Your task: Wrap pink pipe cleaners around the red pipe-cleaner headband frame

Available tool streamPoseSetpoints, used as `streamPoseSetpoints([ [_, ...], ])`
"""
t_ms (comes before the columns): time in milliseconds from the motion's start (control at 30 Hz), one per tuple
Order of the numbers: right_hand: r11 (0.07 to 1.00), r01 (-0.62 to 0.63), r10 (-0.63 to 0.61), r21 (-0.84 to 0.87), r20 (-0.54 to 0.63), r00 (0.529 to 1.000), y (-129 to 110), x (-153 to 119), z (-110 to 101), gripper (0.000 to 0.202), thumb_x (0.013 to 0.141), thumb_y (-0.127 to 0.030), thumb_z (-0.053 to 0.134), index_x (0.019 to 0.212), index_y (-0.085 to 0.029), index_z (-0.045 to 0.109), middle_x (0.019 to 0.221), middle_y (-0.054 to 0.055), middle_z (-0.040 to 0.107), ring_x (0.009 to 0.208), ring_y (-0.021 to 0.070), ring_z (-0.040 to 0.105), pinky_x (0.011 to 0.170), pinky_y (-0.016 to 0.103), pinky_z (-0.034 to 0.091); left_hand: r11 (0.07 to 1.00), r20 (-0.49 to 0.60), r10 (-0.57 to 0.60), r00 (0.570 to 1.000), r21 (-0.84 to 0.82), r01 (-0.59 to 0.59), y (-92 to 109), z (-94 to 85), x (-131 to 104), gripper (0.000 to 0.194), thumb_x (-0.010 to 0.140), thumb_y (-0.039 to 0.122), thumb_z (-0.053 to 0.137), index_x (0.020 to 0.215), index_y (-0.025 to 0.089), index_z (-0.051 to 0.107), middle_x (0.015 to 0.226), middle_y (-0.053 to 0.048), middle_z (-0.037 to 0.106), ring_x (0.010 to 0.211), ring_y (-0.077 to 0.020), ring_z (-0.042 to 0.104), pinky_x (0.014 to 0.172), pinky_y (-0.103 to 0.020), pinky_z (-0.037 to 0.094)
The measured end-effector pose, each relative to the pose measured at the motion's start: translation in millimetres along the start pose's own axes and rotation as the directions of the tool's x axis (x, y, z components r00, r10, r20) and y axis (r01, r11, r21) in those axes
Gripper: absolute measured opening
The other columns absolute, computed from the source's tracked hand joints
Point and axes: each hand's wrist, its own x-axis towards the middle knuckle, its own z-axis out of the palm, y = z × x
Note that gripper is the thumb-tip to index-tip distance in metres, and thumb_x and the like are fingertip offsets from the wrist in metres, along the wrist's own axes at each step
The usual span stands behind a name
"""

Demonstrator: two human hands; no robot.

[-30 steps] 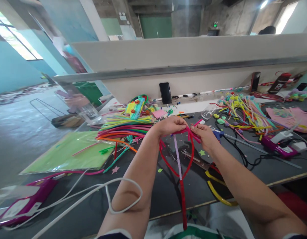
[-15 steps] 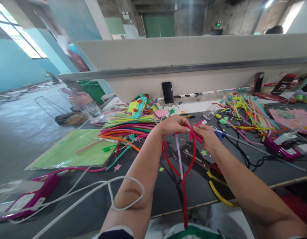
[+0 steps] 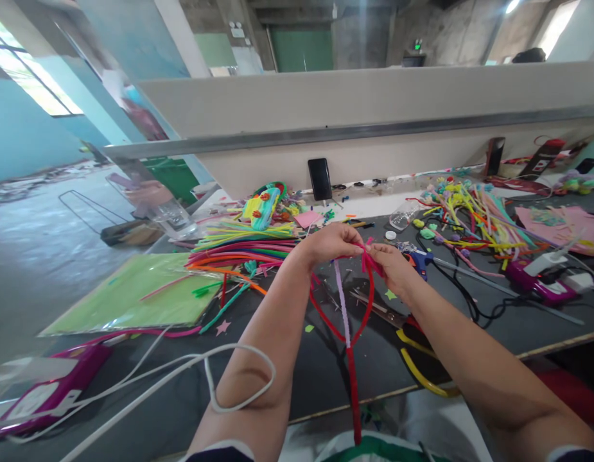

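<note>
Pinched between the fingertips of my left hand [image 3: 331, 244] and my right hand [image 3: 387, 262] is a pink pipe cleaner [image 3: 366, 255], bent where the two hands meet. From it hangs a red pipe cleaner loop [image 3: 370, 301] with a lilac pipe cleaner [image 3: 341, 301] running down its middle. Below, these join a thick red stem [image 3: 353, 391] that reaches past the table's front edge. Both hands are closed, nearly touching each other above the table. Scissors [image 3: 379, 309] with yellow-and-red handles lie just under my right forearm. My fingers partly cover the pink piece.
Bundled pipe cleaners [image 3: 243, 247] and a green sheet in plastic [image 3: 133, 289] lie left. A blue glue gun [image 3: 419, 260], purple power strip [image 3: 542, 282] and loose pipe cleaners [image 3: 484, 212] are right. A white cable [image 3: 239, 346] loops across my left forearm. A phone [image 3: 319, 179] leans at the back.
The free end of the pink pipe cleaner, which stuck out to the upper right, is now shorter and more upright at my fingertips. The whole view has shifted slightly.
</note>
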Motion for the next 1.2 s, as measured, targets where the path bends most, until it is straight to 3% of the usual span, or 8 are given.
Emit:
streamPoseSetpoints([
  [100, 0.94, 0.121, -0.164, -0.319, -0.112, 0.98, -4, 0, -5, 0.038, 0.07, -0.055, 0.065, 0.059, -0.02, 0.055, 0.052, -0.003, 0.049, 0.05, 0.0114, 0.039, 0.054, 0.028, 0.031, 0.999, -0.061, -0.028, 0.998, 0.036, 0.03, -2, -2.0, 1, 0.024, 0.065, 0.029, 0.064, 0.079, 0.01, 0.069, 0.057, 0.002, 0.056, 0.049, -0.0064, 0.041, 0.047, -0.02, 0.029],
  [167, 0.784, 0.238, -0.413, -0.574, -0.195, 0.89, -10, -3, -7, 0.029, 0.075, -0.049, 0.063, 0.067, -0.021, 0.06, 0.06, 0.0, 0.056, 0.06, 0.016, 0.048, 0.062, 0.031, 0.036, 0.996, -0.109, -0.046, 0.993, 0.068, 0.053, -3, -3.2, 1, 0.024, 0.065, 0.031, 0.064, 0.077, 0.01, 0.069, 0.056, 0.002, 0.055, 0.049, -0.0068, 0.041, 0.047, -0.02, 0.03],
  [267, 0.489, 0.36, -0.646, -0.795, -0.053, 0.761, -15, -9, -6, 0.017, 0.082, -0.036, 0.058, 0.079, -0.022, 0.066, 0.079, 0.005, 0.068, 0.08, 0.021, 0.058, 0.084, 0.037, 0.037, 0.994, -0.131, -0.059, 0.99, 0.086, 0.071, -5, -3.9, 0, 0.026, 0.066, 0.033, 0.064, 0.077, 0.01, 0.069, 0.055, 0.003, 0.054, 0.048, -0.0067, 0.04, 0.046, -0.02, 0.028],
  [500, 0.215, 0.401, -0.682, -0.89, 0.157, 0.714, -4, -16, 6, 0.015, 0.086, -0.028, 0.055, 0.089, -0.024, 0.07, 0.092, 0.003, 0.073, 0.092, 0.0204, 0.064, 0.103, 0.044, 0.027, 0.993, -0.147, -0.016, 0.989, 0.111, 0.033, -8, -3.3, 1, 0.024, 0.065, 0.032, 0.063, 0.075, 0.01, 0.069, 0.055, 0.003, 0.054, 0.049, -0.0067, 0.041, 0.046, -0.02, 0.028],
  [667, 0.266, 0.383, -0.664, -0.885, 0.12, 0.738, -2, -15, 8, 0.014, 0.082, -0.027, 0.059, 0.088, -0.022, 0.07, 0.09, 0.006, 0.073, 0.092, 0.0236, 0.064, 0.099, 0.046, 0.032, 0.997, -0.154, -0.006, 0.988, 0.081, 0.019, -9, -2.2, 2, 0.022, 0.064, 0.03, 0.065, 0.074, 0.011, 0.068, 0.057, 0.003, 0.056, 0.051, -0.0072, 0.044, 0.048, -0.02, 0.031],
  [800, 0.512, 0.35, -0.574, -0.784, -0.01, 0.819, -2, -14, 11, 0.015, 0.079, -0.027, 0.058, 0.084, -0.021, 0.071, 0.084, 0.005, 0.072, 0.084, 0.0223, 0.062, 0.083, 0.038, 0.042, 1.0, -0.139, 0.002, 0.99, 0.004, -0.002, -8, -1.4, 1, 0.019, 0.064, 0.027, 0.066, 0.075, 0.011, 0.066, 0.06, 0.002, 0.059, 0.054, -0.0075, 0.047, 0.05, -0.019, 0.033],
  [1000, 0.945, 0.22, -0.238, -0.24, -0.045, 0.97, 2, -8, 8, 0.013, 0.071, -0.031, 0.066, 0.076, -0.018, 0.068, 0.067, -0.002, 0.063, 0.062, 0.0124, 0.051, 0.063, 0.026, 0.038, 1.0, -0.105, 0.007, 0.994, -0.02, -0.009, -5, -1.5, -1, 0.016, 0.063, 0.021, 0.066, 0.076, 0.011, 0.065, 0.06, 0.003, 0.059, 0.053, -0.0062, 0.046, 0.051, -0.019, 0.033],
  [1200, 0.993, -0.03, 0.022, 0.11, 0.072, 0.997, -2, -6, 7, 0.019, 0.057, -0.029, 0.078, 0.066, -0.016, 0.067, 0.061, -0.003, 0.059, 0.057, 0.0083, 0.046, 0.061, 0.024, 0.034, 0.999, -0.092, 0.014, 0.996, -0.032, -0.017, -2, 0.6, -1, 0.014, 0.064, 0.02, 0.066, 0.075, 0.011, 0.064, 0.058, 0.004, 0.058, 0.052, -0.0055, 0.044, 0.051, -0.019, 0.031],
])
